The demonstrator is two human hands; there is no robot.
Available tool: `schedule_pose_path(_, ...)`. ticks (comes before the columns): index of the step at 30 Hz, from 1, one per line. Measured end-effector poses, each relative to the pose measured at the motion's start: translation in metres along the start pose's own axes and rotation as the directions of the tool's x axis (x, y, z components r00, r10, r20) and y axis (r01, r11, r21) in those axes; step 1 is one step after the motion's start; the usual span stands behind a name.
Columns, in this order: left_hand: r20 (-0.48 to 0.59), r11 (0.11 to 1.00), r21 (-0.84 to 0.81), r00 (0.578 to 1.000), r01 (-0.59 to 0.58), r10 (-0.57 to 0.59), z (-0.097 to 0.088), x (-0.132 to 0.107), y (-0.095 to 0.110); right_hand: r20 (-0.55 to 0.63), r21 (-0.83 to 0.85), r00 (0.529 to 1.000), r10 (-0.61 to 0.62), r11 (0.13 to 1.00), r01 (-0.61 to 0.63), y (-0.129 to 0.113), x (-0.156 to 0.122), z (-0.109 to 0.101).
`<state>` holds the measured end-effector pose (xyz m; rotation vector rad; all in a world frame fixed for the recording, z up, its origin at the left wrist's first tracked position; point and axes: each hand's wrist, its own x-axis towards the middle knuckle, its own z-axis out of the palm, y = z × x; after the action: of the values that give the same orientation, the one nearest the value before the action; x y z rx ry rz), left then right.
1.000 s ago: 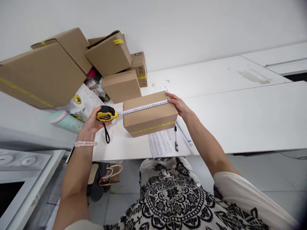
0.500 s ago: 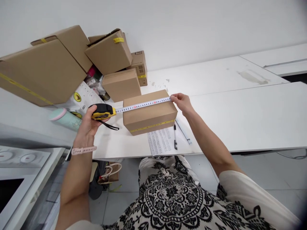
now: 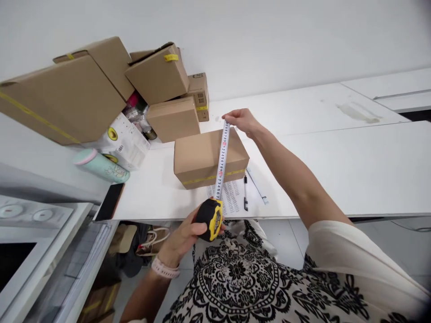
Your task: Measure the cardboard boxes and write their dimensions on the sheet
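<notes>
A closed cardboard box with a yellow tape strip lies on the white table. My left hand is wrapped round a yellow and black tape measure, held just off the table's near edge. Its white blade runs from there across the box top, front to back. My right hand pinches the blade's end at the far side of the box, a little above it.
A printed sheet and a black pen lie on the table right in front of the box. Several cardboard boxes are piled at the back left, with a white carton, a mint bottle and a dark phone nearby.
The tape ran along the box's length; now it runs front to back. My left hand swung the case from the box's left to the near edge, and my right hand moved to the far side.
</notes>
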<state>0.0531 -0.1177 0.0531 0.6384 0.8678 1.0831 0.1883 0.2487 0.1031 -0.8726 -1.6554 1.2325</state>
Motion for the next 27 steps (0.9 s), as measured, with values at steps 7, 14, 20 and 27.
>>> schedule_pose_path(7,0.046,0.988,-0.143,0.997,-0.062,0.069,0.034,0.031,-0.009,0.043,-0.216,0.996,0.081,0.974,-0.070,0.030,0.030,0.040)
schedule_pose_path(14,0.019,0.977,-0.209,0.999,-0.040,0.045,0.054,0.030,-0.010,0.089,-0.392,0.993,0.074,0.919,-0.033,0.036,0.027,0.045)
schedule_pose_path(20,0.003,0.967,-0.247,0.998,-0.053,0.056,0.063,0.026,-0.005,0.145,-0.431,0.985,0.096,0.902,-0.025,0.034,0.026,0.042)
schedule_pose_path(27,-0.028,0.985,-0.159,0.997,-0.073,0.069,0.071,0.030,-0.002,0.160,-0.443,0.982,0.095,0.896,-0.015,0.036,0.031,0.044)
